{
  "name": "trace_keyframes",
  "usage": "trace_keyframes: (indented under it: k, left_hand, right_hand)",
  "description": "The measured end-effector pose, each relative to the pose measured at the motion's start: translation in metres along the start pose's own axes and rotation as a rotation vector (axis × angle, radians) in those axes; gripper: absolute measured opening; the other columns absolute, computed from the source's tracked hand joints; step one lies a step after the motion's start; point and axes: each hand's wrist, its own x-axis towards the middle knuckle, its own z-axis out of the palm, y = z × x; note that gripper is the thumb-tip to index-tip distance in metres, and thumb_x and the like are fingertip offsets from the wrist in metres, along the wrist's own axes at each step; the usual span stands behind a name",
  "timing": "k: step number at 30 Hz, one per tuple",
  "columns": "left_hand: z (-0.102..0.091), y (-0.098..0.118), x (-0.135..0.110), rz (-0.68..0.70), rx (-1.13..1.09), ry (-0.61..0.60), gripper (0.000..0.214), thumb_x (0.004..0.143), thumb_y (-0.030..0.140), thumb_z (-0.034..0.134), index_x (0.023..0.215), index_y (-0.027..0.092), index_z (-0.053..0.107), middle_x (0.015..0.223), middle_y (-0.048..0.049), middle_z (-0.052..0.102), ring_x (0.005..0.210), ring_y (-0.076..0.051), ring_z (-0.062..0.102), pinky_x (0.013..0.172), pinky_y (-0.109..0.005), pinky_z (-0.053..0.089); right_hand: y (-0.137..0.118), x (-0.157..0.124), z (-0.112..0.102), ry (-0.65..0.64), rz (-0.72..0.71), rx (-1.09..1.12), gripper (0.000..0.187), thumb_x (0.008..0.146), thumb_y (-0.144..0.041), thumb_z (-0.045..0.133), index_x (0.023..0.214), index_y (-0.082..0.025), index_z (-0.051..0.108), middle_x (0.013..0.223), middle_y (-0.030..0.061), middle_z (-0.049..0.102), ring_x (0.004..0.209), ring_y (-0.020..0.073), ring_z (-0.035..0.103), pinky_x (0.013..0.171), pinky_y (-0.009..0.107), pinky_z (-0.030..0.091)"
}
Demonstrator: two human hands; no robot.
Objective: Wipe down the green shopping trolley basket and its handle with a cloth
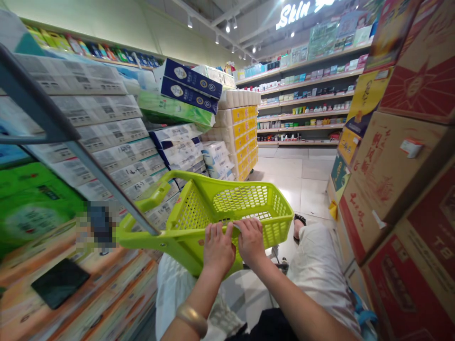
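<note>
Squarely ahead, one lime-green perforated plastic shopping basket [199,208] sat low in the aisle, its long axis pointing away from the person. Two hands met on its near rim, the left hand [217,246] and right hand [250,241], each grip curled closed over the edge. Stacked white tissue packs [113,142] flanked it left, red-printed cardboard boxes [391,166] right.

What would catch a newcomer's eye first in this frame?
The lime-green basket at centre stands out most, with the left hand and right hand side by side on its near rim, fingers curled over it. Stacked tissue packs wall the left of the aisle, and red-printed cardboard boxes tower on the right.
</note>
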Motion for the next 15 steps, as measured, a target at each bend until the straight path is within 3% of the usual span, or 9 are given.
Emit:
trace_keyframes:
  k: [2,5,11,15]
  left_hand:
    - [0.0,-0.001,0.0,0.004,-0.009,0.009,0.048,0.074,0.017,0.055,0.122,0.022,0.054,0.106,-0.0096,0.052,0.109,-0.027,0.044,0.107,-0.047,0.028]
    - [0.0,-0.002,-0.001,0.01,-0.02,0.008,0.048,0.075,0.017,0.055,0.123,0.022,0.053,0.106,-0.0097,0.052,0.109,-0.027,0.044,0.107,-0.047,0.029]
    - [0.001,-0.001,-0.001,0.003,-0.033,0.003,0.048,0.075,0.018,0.057,0.123,0.021,0.054,0.107,-0.0102,0.051,0.11,-0.027,0.043,0.108,-0.045,0.027]
    - [0.004,0.0,0.0,-0.015,-0.049,0.006,0.048,0.074,0.019,0.057,0.123,0.022,0.054,0.108,-0.0104,0.051,0.111,-0.027,0.042,0.108,-0.047,0.027]
  right_hand:
    - [0.002,0.001,-0.003,-0.041,-0.055,0.006,0.04,0.078,-0.005,0.047,0.11,-0.025,0.062,0.102,0.0034,0.065,0.1,0.0205,0.052,0.101,0.036,0.029]
    - [0.025,0.0,-0.018,-0.054,-0.092,-0.029,0.042,0.077,-0.005,0.047,0.111,-0.026,0.062,0.102,0.0031,0.066,0.1,0.0199,0.053,0.099,0.034,0.032]
    - [0.093,-0.006,-0.049,0.122,0.063,-0.183,0.036,0.078,-0.006,0.043,0.102,-0.022,0.064,0.098,0.0046,0.065,0.099,0.0212,0.053,0.1,0.037,0.031]
    - [0.09,-0.005,-0.044,0.188,0.156,-0.201,0.033,0.077,-0.005,0.043,0.096,-0.021,0.064,0.093,0.0049,0.064,0.098,0.0229,0.051,0.099,0.04,0.03]
